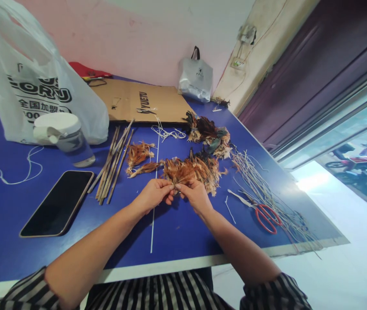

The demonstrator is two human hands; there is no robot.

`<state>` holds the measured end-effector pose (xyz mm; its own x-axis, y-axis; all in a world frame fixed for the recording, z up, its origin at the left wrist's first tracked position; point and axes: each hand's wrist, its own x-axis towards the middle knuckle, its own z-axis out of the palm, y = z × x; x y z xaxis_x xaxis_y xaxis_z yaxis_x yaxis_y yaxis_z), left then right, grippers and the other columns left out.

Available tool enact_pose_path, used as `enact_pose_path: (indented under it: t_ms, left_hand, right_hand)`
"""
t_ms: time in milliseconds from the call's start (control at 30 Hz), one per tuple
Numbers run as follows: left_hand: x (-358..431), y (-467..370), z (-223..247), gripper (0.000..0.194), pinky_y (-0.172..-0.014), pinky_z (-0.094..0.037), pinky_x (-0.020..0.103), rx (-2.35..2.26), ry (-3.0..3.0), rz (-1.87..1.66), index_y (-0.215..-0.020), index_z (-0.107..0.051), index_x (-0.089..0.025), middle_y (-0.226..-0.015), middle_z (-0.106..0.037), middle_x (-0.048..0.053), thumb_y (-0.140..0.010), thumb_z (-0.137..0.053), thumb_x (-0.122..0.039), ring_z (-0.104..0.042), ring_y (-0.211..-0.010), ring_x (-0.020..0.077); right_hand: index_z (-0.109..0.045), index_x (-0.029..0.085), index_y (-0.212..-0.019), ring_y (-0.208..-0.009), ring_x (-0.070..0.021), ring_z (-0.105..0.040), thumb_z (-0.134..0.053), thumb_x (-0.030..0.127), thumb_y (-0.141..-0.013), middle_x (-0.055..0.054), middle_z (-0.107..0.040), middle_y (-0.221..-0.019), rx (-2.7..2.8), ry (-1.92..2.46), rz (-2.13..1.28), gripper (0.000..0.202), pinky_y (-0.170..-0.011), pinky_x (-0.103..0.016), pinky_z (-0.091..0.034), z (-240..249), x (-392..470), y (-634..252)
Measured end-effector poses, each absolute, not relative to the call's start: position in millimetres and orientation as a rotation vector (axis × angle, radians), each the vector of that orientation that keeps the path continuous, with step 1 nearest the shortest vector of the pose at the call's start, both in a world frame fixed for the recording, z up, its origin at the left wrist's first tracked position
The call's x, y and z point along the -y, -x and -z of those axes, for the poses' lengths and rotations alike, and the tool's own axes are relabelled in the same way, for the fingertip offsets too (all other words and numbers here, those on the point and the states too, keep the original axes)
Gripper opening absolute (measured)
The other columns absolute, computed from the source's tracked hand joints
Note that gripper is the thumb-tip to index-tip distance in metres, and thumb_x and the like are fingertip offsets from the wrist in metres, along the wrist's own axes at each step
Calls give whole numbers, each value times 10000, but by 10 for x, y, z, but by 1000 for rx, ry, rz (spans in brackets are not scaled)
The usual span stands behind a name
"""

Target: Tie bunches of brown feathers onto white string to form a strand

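Both hands meet over the blue table in front of me, at the near edge of a bundle of brown feathers (189, 169). My left hand (157, 194) is closed in a pinch on the feathers' near end. Touching it almost fingertip to fingertip, my right hand (196, 196) pinches the same end from the other side. The exact spot between the fingertips is too small to make out. Just left of the bundle lie loose reddish-brown feathers (140, 154). Behind it is a second bunch of dark and tan feathers (207, 131).
Left of my hands are thin sticks (114, 165), a phone (57, 204), a lidded clear cup (76, 148) and a white plastic bag (52, 92). To the right lie red-handled scissors (268, 218) and pale strands (267, 189). A cardboard box (164, 105) and white string (170, 132) are behind.
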<state>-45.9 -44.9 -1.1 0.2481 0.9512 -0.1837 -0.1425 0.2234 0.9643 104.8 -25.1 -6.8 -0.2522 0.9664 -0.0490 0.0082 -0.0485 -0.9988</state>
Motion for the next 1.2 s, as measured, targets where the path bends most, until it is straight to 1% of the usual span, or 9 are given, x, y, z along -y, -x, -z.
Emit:
enact_pose_path:
  t_ms: [100,300,433,633,733,867,967,1133,1200]
  left_hand:
    - [437,456,2,223,-425,-384,175,-1035,-930,-1005,-570,-552,-116,-483,-538,-15,-726,-597,-270,-473,-394,53]
    - [428,430,38,155,-434,-410,177,-1070,-821,-1099,-634,-591,-106,-522,-552,-13,-701,-614,-244,-494,-417,58]
    - [419,429,66,209,-442,-419,186,-1078,-887,-1126,-579,-565,-113,-497,-544,-7,-710,-596,-273,-490,-411,66]
    - [420,439,121,201,-426,-400,219,-1176,-1117,-1127,-611,-588,-139,-474,-533,-11,-731,-555,-297,-494,-395,104]
    - [433,455,163,198,-431,-365,210,-1270,-1346,-1136,-587,-584,-158,-460,-524,-11,-750,-509,-241,-488,-404,108]
    - [472,472,145,214,-431,-318,195,-1255,-1607,-1080,-489,-532,-172,-430,-494,-12,-692,-515,-107,-448,-394,92]
    - [528,484,16,223,-434,-333,196,-1096,-1660,-960,-490,-545,-169,-450,-505,-1,-711,-542,-138,-442,-389,87]
    - [610,497,-215,239,-460,-420,228,-800,-1399,-906,-592,-608,-147,-525,-552,21,-734,-591,-339,-516,-438,115]
    - [606,482,-224,259,-452,-428,234,-783,-1248,-992,-608,-613,-133,-515,-554,20,-721,-607,-366,-518,-433,116]
  right_hand:
    - [-583,139,-776,-443,-71,-463,-694,340,-633,9,-595,-596,1318,1116,-1526,270,-424,-197,-316,103,259,-1039]
    - [-572,148,-681,-439,-83,-464,-632,340,-692,27,-531,-491,1460,1221,-1348,201,-439,-203,-328,146,321,-999]
    - [-608,164,-668,-524,-98,-475,-554,233,-743,0,-562,-587,1809,1170,-928,115,-503,-220,-358,85,383,-989]
    - [-598,170,-709,-681,-131,-520,-438,127,-802,-34,-577,-700,2195,982,-455,190,-666,-243,-397,-6,430,-1009]
    - [-593,160,-730,-720,-150,-527,-435,115,-810,-53,-577,-716,2412,984,-208,183,-687,-255,-393,-105,427,-996]
    - [-626,130,-732,-711,-171,-528,-505,106,-783,-86,-592,-723,2767,894,98,133,-627,-265,-377,-431,335,-959]
    - [-644,132,-661,-693,-160,-539,-565,121,-745,-69,-603,-704,2891,787,-85,116,-607,-253,-376,-698,148,-1004]
    - [-672,156,-705,-620,-125,-562,-598,238,-728,-12,-631,-686,2536,782,-1112,113,-591,-229,-422,-772,-143,-1259]
    - [-659,149,-654,-545,-116,-534,-598,290,-721,-6,-608,-623,2257,823,-1318,168,-528,-228,-411,-669,-140,-1320]
